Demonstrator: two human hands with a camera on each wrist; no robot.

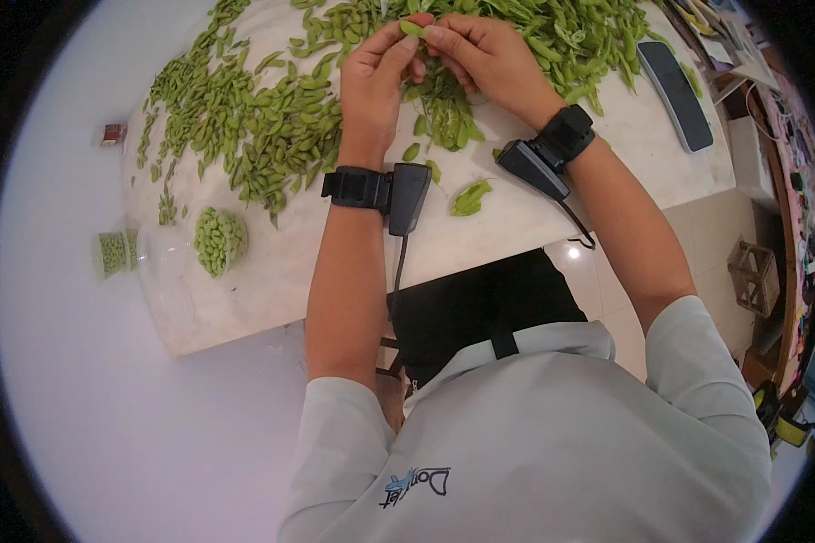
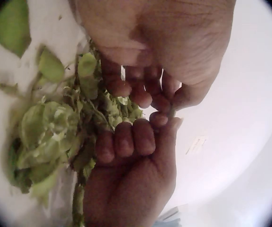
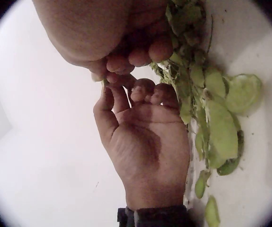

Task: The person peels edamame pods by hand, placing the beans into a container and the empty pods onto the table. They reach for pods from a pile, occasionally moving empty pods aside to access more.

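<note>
At the far side of the table, both hands meet over a green soybean pod (image 1: 413,31). My left hand (image 1: 374,80) pinches it between thumb and forefinger. From the other side, my right hand (image 1: 496,60) pinches the pod's near end, its thumb close to the left thumb. Only a sliver of the pod shows between the fingertips in the wrist views. Below the hands lies a heap of flat, opened pod shells (image 1: 451,125). More of these empty shells (image 3: 221,127) lie beside the hands in the right wrist view.
Loose whole pods (image 1: 290,136) spread over the table's left half. A large green heap (image 1: 589,41) covers the back right, near a phone (image 1: 675,95). Shelled beans (image 1: 219,240) fill a clear container at the front left. The table's near edge (image 1: 244,328) borders the lap.
</note>
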